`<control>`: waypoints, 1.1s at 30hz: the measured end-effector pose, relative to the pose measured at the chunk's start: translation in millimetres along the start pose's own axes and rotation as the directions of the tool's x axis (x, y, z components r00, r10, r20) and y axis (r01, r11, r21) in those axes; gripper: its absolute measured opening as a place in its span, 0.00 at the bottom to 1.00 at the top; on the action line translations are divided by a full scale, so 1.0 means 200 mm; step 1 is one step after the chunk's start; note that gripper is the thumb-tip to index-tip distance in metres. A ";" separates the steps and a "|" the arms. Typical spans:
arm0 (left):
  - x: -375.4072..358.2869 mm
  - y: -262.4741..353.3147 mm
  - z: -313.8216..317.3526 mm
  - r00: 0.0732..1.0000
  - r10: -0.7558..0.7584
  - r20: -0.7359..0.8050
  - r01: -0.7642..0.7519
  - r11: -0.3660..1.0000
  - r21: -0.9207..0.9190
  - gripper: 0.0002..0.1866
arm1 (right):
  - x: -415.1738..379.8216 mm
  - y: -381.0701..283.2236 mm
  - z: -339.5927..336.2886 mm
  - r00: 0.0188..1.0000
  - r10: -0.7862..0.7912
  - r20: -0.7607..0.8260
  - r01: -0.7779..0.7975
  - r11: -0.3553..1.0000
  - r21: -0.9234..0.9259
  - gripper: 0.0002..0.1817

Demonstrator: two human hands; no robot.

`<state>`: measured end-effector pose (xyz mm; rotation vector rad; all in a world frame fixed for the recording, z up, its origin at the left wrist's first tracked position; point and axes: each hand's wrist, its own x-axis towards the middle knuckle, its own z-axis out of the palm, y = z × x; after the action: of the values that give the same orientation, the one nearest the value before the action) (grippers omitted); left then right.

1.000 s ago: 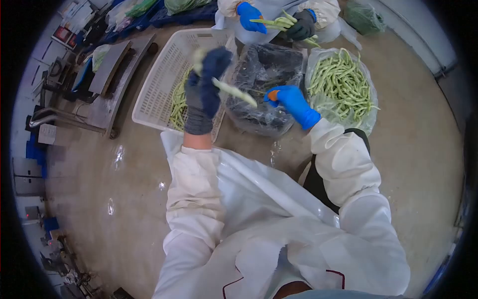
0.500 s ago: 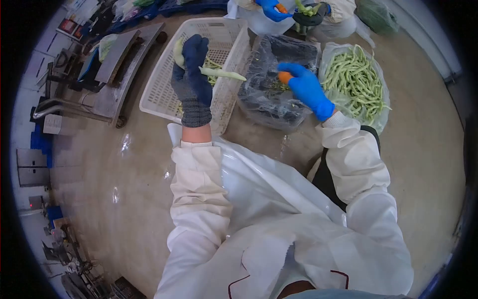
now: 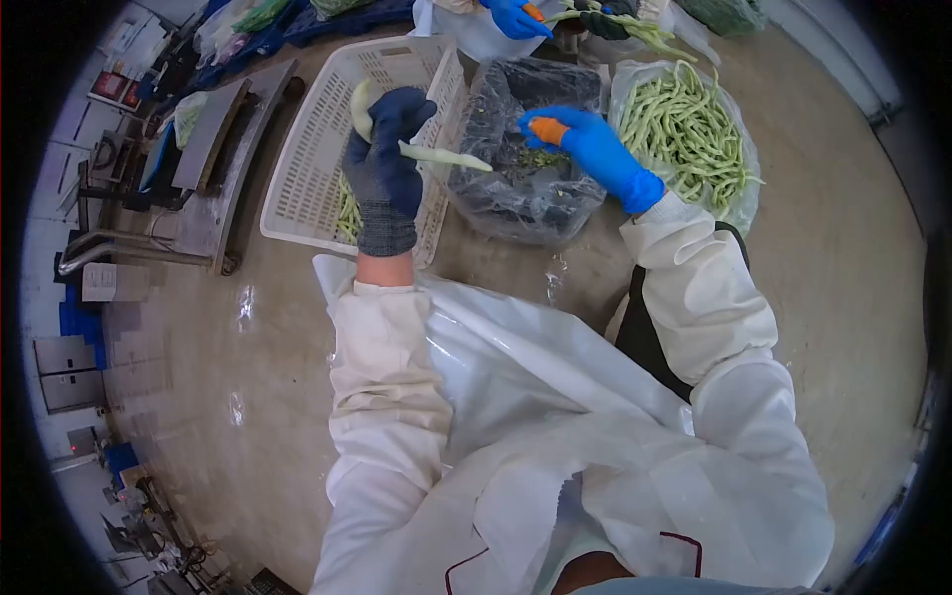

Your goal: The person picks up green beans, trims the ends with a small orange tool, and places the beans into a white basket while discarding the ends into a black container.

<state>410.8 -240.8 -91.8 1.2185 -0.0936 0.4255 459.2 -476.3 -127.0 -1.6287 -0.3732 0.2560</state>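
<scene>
My left hand (image 3: 385, 164), in a dark glove with a grey cuff, is closed around long pale green beans. One bean (image 3: 446, 157) sticks out to the right, and a curved bean end (image 3: 361, 109) rises on the left; whether they are separate is hidden by the fingers. Below is a white slotted crate (image 3: 288, 188) with some beans in it. My right hand (image 3: 603, 157), gloved in blue, is curled over a black tub lined with clear plastic (image 3: 496, 203). An orange piece (image 3: 548, 130) shows at its thumb and index finger; I cannot make out whether it is worn or held.
A clear bag full of green beans (image 3: 684, 129) stands right of the tub. Across from me, a co-worker's blue-gloved hand (image 3: 516, 18) and dark-gloved hand (image 3: 610, 22) hold beans and an orange piece. A metal cart (image 3: 223, 178) stands on the left.
My right hand has shifted left over the tub, its orange piece nearer the bean. My left hand still grips the beans. The view has shifted slightly, and the co-worker's beans now stretch to the right.
</scene>
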 end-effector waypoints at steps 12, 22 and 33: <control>-0.04 -0.04 0.11 0.997 0.014 0.070 -0.033 0.958 0.286 0.13 | 0.05 0.10 -0.06 0.912 -0.407 -0.055 0.314 0.777 -0.546 0.12; -0.02 -0.05 0.08 0.976 -0.001 0.217 -0.144 0.744 0.652 0.16 | 0.04 0.09 -0.05 0.807 -0.529 0.263 0.493 0.356 -0.794 0.13; -0.05 -0.23 0.03 0.914 -0.209 0.349 -0.339 0.081 0.937 0.17 | -0.04 -0.01 -0.02 0.825 -0.499 0.264 0.536 0.543 -0.647 0.22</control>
<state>419.4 -262.2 -134.0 2.7934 -0.2413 0.2605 453.7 -481.7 -124.6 -2.1630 -1.0827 -0.3665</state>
